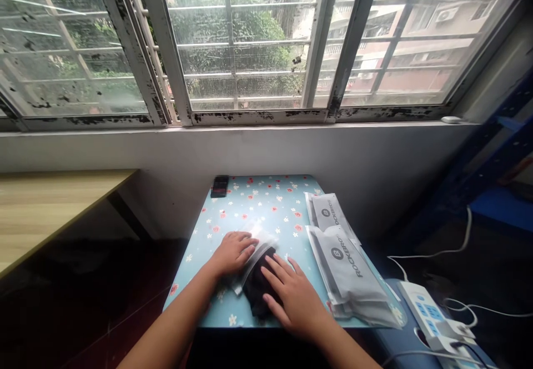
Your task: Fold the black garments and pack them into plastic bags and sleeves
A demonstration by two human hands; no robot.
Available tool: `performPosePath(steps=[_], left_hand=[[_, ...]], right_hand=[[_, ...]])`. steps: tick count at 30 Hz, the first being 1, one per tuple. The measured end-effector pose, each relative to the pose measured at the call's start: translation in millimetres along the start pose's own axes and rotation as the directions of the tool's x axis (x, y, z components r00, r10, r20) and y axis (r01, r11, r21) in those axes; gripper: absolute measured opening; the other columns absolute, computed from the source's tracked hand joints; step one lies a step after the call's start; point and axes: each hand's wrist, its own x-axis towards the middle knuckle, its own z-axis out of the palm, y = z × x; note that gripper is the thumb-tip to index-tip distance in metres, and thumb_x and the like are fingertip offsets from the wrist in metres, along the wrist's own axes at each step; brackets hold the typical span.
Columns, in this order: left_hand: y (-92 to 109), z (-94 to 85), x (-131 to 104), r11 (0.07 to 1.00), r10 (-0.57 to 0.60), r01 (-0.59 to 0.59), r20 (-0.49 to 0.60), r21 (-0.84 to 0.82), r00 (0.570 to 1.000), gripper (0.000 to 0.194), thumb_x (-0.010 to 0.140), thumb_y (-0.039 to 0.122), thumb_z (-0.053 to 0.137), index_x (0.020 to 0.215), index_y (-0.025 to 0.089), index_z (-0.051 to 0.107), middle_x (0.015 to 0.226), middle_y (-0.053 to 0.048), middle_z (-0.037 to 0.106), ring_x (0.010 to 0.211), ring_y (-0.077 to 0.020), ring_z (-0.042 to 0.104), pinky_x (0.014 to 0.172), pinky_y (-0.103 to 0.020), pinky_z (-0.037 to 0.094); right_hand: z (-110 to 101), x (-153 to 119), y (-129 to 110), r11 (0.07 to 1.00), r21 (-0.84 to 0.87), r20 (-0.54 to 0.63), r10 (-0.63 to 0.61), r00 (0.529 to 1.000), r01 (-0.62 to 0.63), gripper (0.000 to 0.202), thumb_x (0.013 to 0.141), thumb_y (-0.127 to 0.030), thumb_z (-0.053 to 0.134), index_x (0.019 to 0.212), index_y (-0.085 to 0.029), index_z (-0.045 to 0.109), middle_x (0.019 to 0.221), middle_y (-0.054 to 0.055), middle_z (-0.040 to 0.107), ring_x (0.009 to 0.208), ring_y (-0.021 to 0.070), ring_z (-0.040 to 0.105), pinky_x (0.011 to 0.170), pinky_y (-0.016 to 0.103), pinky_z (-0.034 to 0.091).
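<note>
A black cloth item [259,290] lies near the front edge of the blue floral table [241,202], partly inside or under a frosted plastic bag [263,238]. My left hand [236,251] rests on the left side of that bag, its fingers bent over the bag's edge. Spread over the black cloth from the right is my right hand [293,296], palm down with the fingers apart. To the right, frosted ROCKBROS bags [347,263] lie with dark contents inside, overlapping another such bag [327,211] behind them.
A small black object [219,186] sits at the table's back left corner. At right, a white power strip [427,313] with cables rests on a blue surface. A wooden desk [54,202] stands at left. Behind the table are a wall and barred windows.
</note>
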Motion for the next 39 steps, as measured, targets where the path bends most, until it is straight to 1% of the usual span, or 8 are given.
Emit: performPosePath(steps=[3,6,9,15,22,32,35,39], left_hand=[[1.5,-4.7,0.0,0.999,0.018,-0.019,-0.038,-0.027,0.999,0.043,0.106,0.046,0.039,0.132,0.027,0.068,0.147,-0.01,0.057,0.138,-0.0315,0.049,0.117,-0.05,0.038],[4.3,-0.6,2.5,0.995,0.097,-0.096,0.054,-0.029,0.994,0.049,0.106,0.047,0.042,0.152,0.031,0.049,0.165,-0.007,0.036,0.151,-0.0338,0.032,0.123,-0.054,0.028],[7.6,8.2,5.1,0.987,0.158,-0.157,0.155,-0.019,0.975,0.051,0.108,0.046,0.038,0.158,0.039,0.036,0.17,-0.002,0.023,0.156,-0.0344,0.022,0.125,-0.06,0.019],[4.9,9.8,7.4,0.991,0.135,-0.137,0.198,-0.004,0.971,0.049,0.11,0.045,0.03,0.159,0.04,0.033,0.171,-0.001,0.02,0.157,-0.0324,0.017,0.125,-0.062,0.014],[0.6,-4.4,8.8,0.99,0.117,-0.096,0.219,-0.104,0.969,0.051,0.11,0.048,0.026,0.16,0.039,0.032,0.17,0.001,0.019,0.157,-0.0301,0.018,0.127,-0.057,0.015],[7.9,-18.2,13.1,0.984,0.173,-0.16,0.199,-0.082,0.965,0.047,0.11,0.046,0.029,0.153,0.037,0.047,0.167,0.002,0.031,0.156,-0.0311,0.023,0.128,-0.055,0.016],[4.6,-18.9,16.6,0.986,0.161,-0.149,0.191,-0.074,0.968,0.046,0.11,0.044,0.03,0.152,0.036,0.049,0.165,0.002,0.036,0.156,-0.0302,0.024,0.128,-0.055,0.017],[-5.7,-17.7,17.6,0.996,0.082,-0.078,0.132,-0.038,0.988,0.047,0.109,0.045,0.035,0.151,0.032,0.052,0.166,-0.002,0.035,0.155,-0.0334,0.025,0.126,-0.056,0.024]], right_hand=[[-5.9,-27.4,0.1,0.999,0.031,0.066,-0.034,0.997,0.032,0.06,0.101,-0.047,0.048,0.158,-0.031,0.039,0.168,0.005,0.026,0.155,0.0328,0.024,0.125,0.058,0.021],[-5.5,-39.1,-1.7,0.997,0.066,0.109,-0.048,0.993,0.041,0.063,0.1,-0.045,0.05,0.16,-0.035,0.033,0.169,0.003,0.021,0.156,0.0335,0.021,0.125,0.06,0.021],[4.1,-34.5,-7.6,0.996,0.084,0.113,-0.024,0.993,0.014,0.067,0.098,-0.042,0.053,0.161,-0.035,0.03,0.17,0.004,0.016,0.157,0.0353,0.014,0.125,0.061,0.018],[27.7,-1.2,-20.5,0.996,0.085,0.089,-0.023,0.996,0.015,0.07,0.098,-0.038,0.052,0.162,-0.026,0.028,0.17,0.009,0.006,0.158,0.0331,0.006,0.128,0.055,0.012],[29.8,36.4,-16.5,0.996,0.049,0.046,-0.071,0.996,0.069,0.069,0.099,-0.043,0.05,0.161,-0.02,0.033,0.17,0.014,0.017,0.157,0.0326,0.016,0.129,0.051,0.011],[29.6,80.7,-21.5,0.995,0.024,-0.043,-0.097,0.994,0.098,0.06,0.094,-0.037,0.052,0.151,-0.017,0.05,0.149,0.014,0.057,0.142,0.0324,0.044,0.124,0.049,0.021],[27.6,93.1,-21.7,0.997,0.021,-0.05,-0.077,0.996,0.079,0.061,0.092,-0.034,0.051,0.151,-0.018,0.051,0.146,0.013,0.06,0.137,0.0329,0.049,0.12,0.05,0.027],[23.1,89.7,-24.8,1.0,0.007,-0.04,-0.03,0.999,0.03,0.059,0.093,-0.037,0.05,0.146,-0.01,0.056,0.145,0.02,0.058,0.14,0.0377,0.045,0.122,0.056,0.022]])
